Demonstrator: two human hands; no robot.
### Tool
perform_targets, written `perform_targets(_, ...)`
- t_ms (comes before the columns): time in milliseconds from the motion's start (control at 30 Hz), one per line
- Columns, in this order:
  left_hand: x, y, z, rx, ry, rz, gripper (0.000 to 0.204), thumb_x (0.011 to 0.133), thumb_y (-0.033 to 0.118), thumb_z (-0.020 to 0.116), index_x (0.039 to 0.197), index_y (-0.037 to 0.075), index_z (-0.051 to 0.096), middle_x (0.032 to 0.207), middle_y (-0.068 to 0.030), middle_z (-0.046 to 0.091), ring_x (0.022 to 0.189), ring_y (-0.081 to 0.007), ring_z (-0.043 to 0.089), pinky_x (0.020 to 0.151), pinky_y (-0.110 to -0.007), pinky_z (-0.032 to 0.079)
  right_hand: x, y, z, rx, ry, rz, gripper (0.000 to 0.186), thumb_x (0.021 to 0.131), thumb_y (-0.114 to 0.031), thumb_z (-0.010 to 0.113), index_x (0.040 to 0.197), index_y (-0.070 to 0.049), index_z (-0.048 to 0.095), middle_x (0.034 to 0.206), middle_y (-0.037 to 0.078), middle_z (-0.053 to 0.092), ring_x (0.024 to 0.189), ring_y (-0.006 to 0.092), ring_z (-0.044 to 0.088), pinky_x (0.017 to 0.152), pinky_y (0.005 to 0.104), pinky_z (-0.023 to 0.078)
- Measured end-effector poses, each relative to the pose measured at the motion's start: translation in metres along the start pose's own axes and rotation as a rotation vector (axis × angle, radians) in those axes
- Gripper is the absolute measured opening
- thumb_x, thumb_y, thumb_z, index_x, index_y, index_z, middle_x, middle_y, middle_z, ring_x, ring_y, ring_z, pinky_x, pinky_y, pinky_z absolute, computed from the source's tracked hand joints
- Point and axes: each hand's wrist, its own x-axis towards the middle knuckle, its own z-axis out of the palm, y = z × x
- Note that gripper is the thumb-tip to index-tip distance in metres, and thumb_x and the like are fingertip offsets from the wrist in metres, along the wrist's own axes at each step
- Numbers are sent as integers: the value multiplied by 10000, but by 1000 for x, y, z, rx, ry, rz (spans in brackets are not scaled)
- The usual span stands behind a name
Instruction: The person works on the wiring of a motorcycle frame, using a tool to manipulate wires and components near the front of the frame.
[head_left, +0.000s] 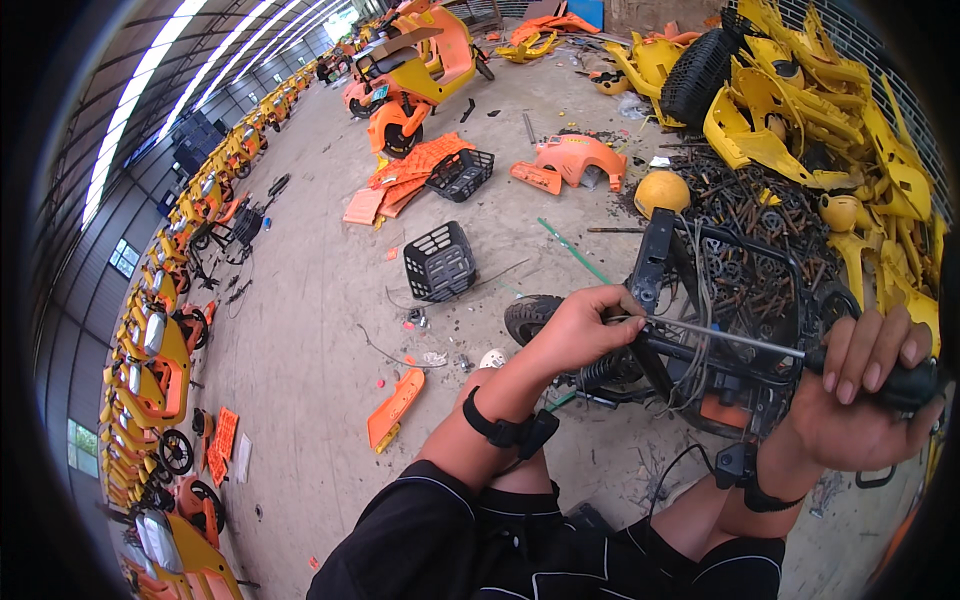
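Observation:
A screwdriver (735, 338) with a long metal shaft and a black handle lies across the view at the right. My right hand (840, 425) grips its handle, fingers curled over the top and palm beneath. At the other end, the fingertips of my left hand (592, 325) are pinched together at the shaft's tip; whether a small part is also between them is hidden. Just beneath both hands stands a stripped black scooter frame (655, 262) with loose grey cables (697, 345) hanging over it. Its black tyre (532, 317) shows beside my left wrist.
Beyond the frame lies a heap of rusty metal parts (760, 215), with yellow body panels (770, 120) piled to the right. Black baskets (440, 262) and orange panels (397, 408) lie on the concrete floor. Rows of yellow scooters (165, 360) line the left wall; an orange-yellow scooter (425, 75) stands ahead.

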Motion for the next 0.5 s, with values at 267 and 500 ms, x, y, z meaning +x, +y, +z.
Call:
perform_targets(267,-1,6,1,18,9,5,100,919,91,754,984,26,713,744,79,552,691,-27,460,601,-229,392,0,-1,2,-7,-1,1,414,1014,-476,510,1031,-67,449,809,67,488,588,141,468,544,276,402)
perform_targets(500,0,1,1,4,-3,-12,102,924,83,747,1001,26,711,817,61,632,741,-26,518,651,-217,442,-2,-3,3,-1,34,14,417,994,-469,550,1032,-67,449,811,68,490,585,142,468,543,274,404)
